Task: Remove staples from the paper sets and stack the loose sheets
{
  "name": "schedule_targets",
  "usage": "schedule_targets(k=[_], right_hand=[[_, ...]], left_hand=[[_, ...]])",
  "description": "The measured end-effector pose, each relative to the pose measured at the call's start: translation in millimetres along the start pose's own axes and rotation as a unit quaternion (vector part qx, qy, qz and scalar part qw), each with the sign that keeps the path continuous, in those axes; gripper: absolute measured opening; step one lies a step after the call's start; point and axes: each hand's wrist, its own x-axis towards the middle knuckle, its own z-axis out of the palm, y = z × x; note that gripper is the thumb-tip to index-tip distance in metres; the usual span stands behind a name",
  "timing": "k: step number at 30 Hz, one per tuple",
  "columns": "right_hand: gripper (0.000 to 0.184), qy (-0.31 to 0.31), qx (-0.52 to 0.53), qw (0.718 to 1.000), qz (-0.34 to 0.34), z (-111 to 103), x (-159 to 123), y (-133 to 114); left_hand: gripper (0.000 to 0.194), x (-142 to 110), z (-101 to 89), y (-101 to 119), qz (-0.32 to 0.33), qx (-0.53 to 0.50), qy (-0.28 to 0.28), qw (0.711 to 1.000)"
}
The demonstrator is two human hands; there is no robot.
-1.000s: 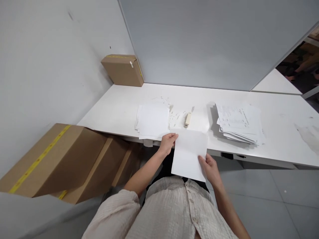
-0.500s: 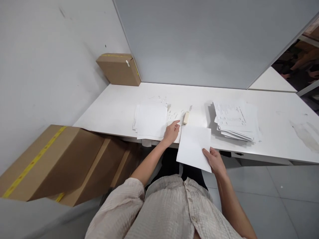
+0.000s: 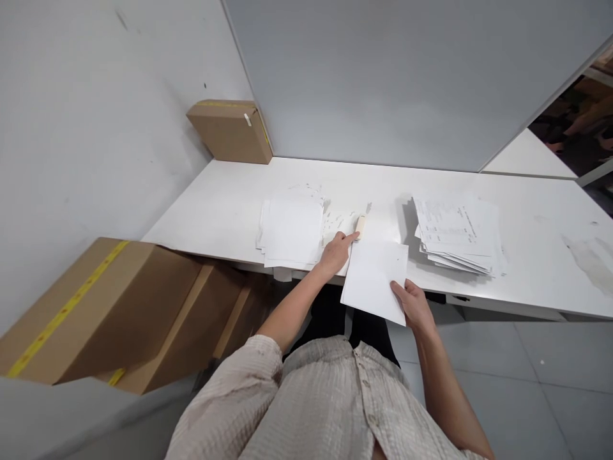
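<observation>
My left hand point(image 3: 336, 253) reaches over the table edge. Its index finger is stretched out onto the near end of a small cream stapler point(image 3: 360, 225), while the other fingers curl loosely; it grips nothing. Thin sheets of white paper point(image 3: 372, 278) are pinched at their right edge by my right hand point(image 3: 412, 303), thumb on top. The sheets' upper left corner lies at the stapler's near end, and their lower part juts past the table edge. Left of my left hand lies a stack of blank sheets point(image 3: 293, 233). A thicker pile of printed papers point(image 3: 450, 223) lies to the right.
The white table point(image 3: 531, 255) runs along a grey panel point(image 3: 373, 83). A cardboard box point(image 3: 234, 134) stands at its back left corner. Larger taped boxes point(image 3: 110, 306) fill the space at the lower left. Dark marks spot the tabletop around the stapler.
My left hand has moved right and slightly up, so its index finger now touches the stapler. The sheets in my right hand have shifted very slightly upward.
</observation>
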Motion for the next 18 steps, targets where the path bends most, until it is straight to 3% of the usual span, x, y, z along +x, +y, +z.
schedule_targets(k=[10,16,18], right_hand=[[0.033,-0.01,0.003,1.0,-0.006,0.4,-2.4,-0.3],[0.041,-0.045,-0.086,0.995,-0.025,-12.9,-39.4,-14.4],[0.044,-0.016,-0.105,0.993,-0.05,-25.5,-51.9,-31.6]], left_hand=[[0.055,-0.8,5.5,0.6,0.025,0.052,0.024,0.998],[0.054,-4.0,9.7,-8.6,0.041,-0.015,0.094,0.995],[0.052,-3.4,10.8,-11.4,0.038,-0.048,0.11,0.992]])
